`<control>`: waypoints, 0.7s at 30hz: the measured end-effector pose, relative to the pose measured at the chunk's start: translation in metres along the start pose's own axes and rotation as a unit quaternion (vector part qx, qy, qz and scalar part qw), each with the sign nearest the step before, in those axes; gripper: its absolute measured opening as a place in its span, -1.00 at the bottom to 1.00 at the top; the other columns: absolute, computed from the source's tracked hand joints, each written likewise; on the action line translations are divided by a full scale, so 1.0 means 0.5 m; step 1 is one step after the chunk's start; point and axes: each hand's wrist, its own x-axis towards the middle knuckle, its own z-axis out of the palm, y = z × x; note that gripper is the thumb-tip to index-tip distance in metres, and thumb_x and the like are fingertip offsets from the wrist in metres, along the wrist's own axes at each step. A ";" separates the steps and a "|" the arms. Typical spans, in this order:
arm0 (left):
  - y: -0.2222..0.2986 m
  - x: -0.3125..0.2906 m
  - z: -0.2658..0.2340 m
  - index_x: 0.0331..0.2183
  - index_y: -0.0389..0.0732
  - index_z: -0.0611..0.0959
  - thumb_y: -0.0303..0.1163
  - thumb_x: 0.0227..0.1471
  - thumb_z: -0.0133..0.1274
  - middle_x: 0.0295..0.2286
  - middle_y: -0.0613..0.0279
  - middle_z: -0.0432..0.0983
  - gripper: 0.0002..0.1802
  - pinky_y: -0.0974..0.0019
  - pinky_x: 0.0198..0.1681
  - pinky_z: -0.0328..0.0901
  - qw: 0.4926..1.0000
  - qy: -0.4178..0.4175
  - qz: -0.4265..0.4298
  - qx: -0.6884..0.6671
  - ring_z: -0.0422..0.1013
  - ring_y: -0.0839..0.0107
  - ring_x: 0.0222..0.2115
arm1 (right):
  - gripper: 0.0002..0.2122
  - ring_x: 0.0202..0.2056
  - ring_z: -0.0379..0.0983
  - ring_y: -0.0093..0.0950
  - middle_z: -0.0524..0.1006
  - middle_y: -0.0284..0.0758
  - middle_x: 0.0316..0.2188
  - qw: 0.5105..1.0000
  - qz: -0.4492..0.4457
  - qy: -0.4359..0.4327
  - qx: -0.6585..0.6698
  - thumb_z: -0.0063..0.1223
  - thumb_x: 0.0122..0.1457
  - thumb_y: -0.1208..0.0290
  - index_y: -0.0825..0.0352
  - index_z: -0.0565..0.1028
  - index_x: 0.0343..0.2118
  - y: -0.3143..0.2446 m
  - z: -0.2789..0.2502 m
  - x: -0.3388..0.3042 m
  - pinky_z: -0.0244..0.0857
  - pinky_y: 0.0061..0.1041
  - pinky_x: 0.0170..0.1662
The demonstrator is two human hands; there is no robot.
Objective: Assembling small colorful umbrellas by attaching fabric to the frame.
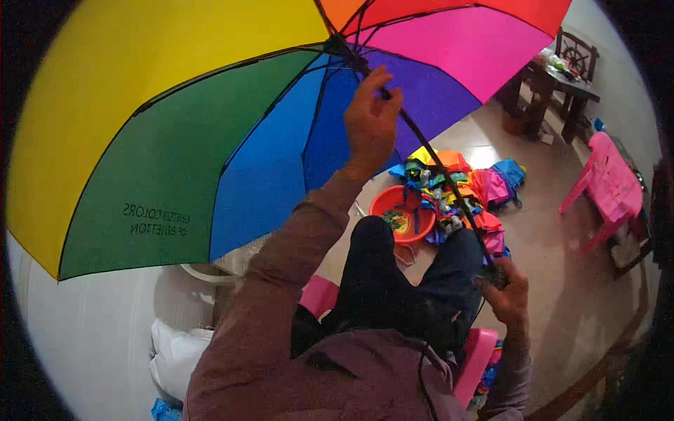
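A multicoloured umbrella (260,147) is spread open above me, its inner ribs and dark shaft (441,165) showing. With bent fingers my left hand (372,123) grips the upper shaft, just below the hub where the ribs meet; part of that grip is hidden. Lower down on the right, my right hand (507,291) is closed round the umbrella's handle end, beside my right knee. The shaft slants from the hub at top centre down to that hand. Yellow, green, blue, purple, pink, orange and red panels make up the canopy.
Beyond my knees, an orange-red basin (393,203) stands by a heap of folded colourful umbrellas (484,184) on the floor. A pink plastic chair (609,186) is at the right, a dark wooden table (562,84) farther back. At lower left lies a white bag (179,358).
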 end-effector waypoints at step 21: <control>0.082 0.039 -0.092 0.23 -0.29 0.22 -0.58 0.22 0.01 0.13 -0.02 0.34 -0.40 0.13 -0.17 0.52 0.949 0.172 -0.063 -0.258 0.54 0.16 -0.13 | -0.72 -0.50 0.51 -0.34 0.53 -0.23 -0.51 0.964 -0.225 0.092 -0.107 0.38 -0.05 0.47 0.38 0.54 -0.27 -0.071 0.121 0.017 0.34 -0.41 -0.41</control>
